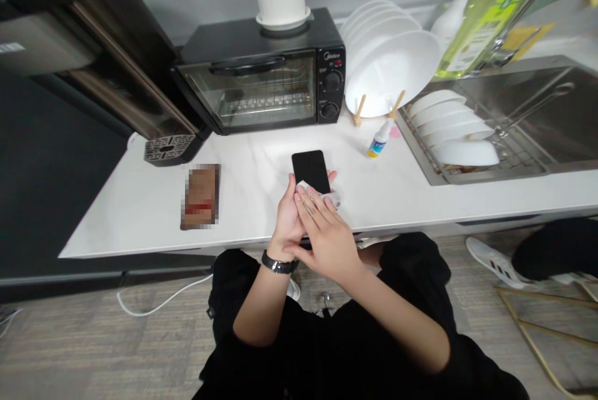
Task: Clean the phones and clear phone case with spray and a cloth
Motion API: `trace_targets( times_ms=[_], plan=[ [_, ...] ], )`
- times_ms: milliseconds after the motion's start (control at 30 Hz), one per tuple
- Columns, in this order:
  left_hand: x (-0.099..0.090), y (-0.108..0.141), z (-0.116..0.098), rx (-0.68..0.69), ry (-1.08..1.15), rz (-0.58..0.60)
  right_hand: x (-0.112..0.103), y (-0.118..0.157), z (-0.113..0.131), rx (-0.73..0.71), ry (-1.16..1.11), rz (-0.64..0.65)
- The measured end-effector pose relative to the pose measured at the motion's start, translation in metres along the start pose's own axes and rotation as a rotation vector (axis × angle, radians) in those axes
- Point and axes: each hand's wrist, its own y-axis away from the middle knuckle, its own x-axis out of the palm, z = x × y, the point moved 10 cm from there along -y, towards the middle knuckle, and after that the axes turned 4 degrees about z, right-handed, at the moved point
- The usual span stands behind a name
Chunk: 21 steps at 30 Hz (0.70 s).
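Observation:
A black smartphone [310, 169] rests in my left hand [288, 218], screen up, above the front part of the counter. The left thumb lies along the phone's near left side, and the left fingertips show past its right edge. Over the lower screen, my right hand [331, 239] presses a crumpled white cloth [303, 185] with its fingers together and nearly straight. Much of the cloth and the phone's lower end are hidden under that hand. A small spray bottle [379, 140] with a blue and yellow label stands to the right, apart from both hands.
On the white counter [252, 200] lies a brown, pixelated item [202, 197] at left. Behind stand a drink machine [140, 76], a black toaster oven [261, 88] and racked white plates [390, 73]. Bowls [460, 129] sit by the sink [527, 107]. Another person's shoe [495, 261] shows lower right.

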Motion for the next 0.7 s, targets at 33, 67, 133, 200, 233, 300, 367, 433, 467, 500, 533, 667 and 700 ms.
trace_targets(
  times_ms=[33,67,133,200,233,300,367,433,467,500,533,667,700],
  plan=[
    [0.002,0.002,0.001,-0.043,-0.005,0.012,0.002,0.01,0.001,0.001,0.001,-0.004],
    [0.005,0.004,0.002,-0.08,-0.01,0.039,0.003,0.019,0.001,0.009,0.003,-0.011],
    [0.011,0.005,-0.001,-0.104,0.003,0.087,0.005,0.03,-0.004,0.045,0.005,-0.03],
    [0.014,0.005,-0.002,-0.112,0.027,0.113,0.005,0.029,-0.013,0.09,0.002,-0.043],
    [0.014,0.003,-0.001,-0.113,0.035,0.112,0.005,0.025,-0.017,0.114,-0.001,-0.049],
    [0.011,0.0,0.0,-0.085,0.043,0.1,0.002,0.009,-0.026,0.162,-0.007,-0.059],
    [0.01,-0.004,-0.003,-0.012,0.045,0.104,-0.003,-0.012,-0.033,0.203,-0.008,-0.075],
    [0.01,-0.007,-0.009,0.056,0.041,0.111,-0.009,-0.033,-0.037,0.229,-0.009,-0.092],
    [0.011,-0.007,-0.013,0.084,0.035,0.113,-0.012,-0.042,-0.038,0.237,-0.012,-0.1],
    [0.013,-0.007,-0.016,0.107,0.026,0.112,-0.013,-0.05,-0.038,0.238,-0.016,-0.104],
    [0.014,-0.006,-0.018,0.125,0.016,0.107,-0.015,-0.056,-0.036,0.233,-0.021,-0.105],
    [0.015,0.001,-0.012,0.104,-0.013,0.076,-0.013,-0.056,-0.02,0.17,-0.04,-0.084],
    [0.013,0.004,-0.005,0.071,-0.015,0.069,-0.011,-0.049,-0.015,0.15,-0.043,-0.078]
  ],
)
